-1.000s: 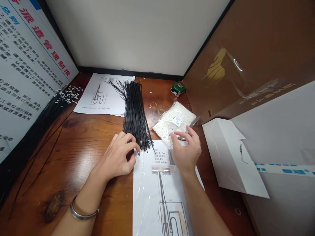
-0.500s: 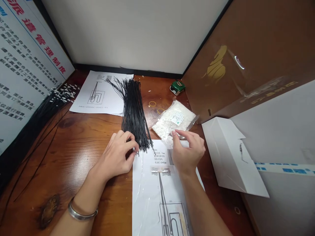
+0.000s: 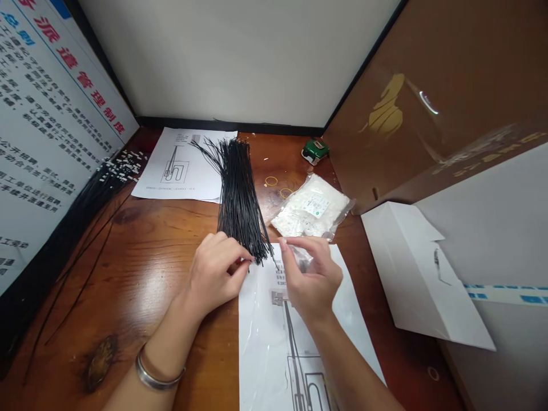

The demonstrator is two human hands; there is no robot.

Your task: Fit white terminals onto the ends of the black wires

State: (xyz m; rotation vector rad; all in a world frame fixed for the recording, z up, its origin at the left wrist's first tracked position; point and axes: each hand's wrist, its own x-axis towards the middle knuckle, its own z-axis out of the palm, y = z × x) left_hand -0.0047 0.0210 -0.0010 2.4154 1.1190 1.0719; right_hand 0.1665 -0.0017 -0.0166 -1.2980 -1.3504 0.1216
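A bundle of thin black wires lies on the wooden table, fanned toward me. My left hand rests at the bundle's near end, thumb and forefinger pinched on the tips of the wires. My right hand hovers over a printed sheet in a clear sleeve, fingers pinched together on something small that I cannot make out. Just beyond it lies a clear bag of small white parts.
A second printed sheet lies at the back. More black wires with white ends lean along the left poster board. A green item and rubber bands sit near a brown box. A white box stands at right.
My right hand has drawn back from the bag of white parts toward the wire tips, now pinched. My left hand stays at the bundle's near end.
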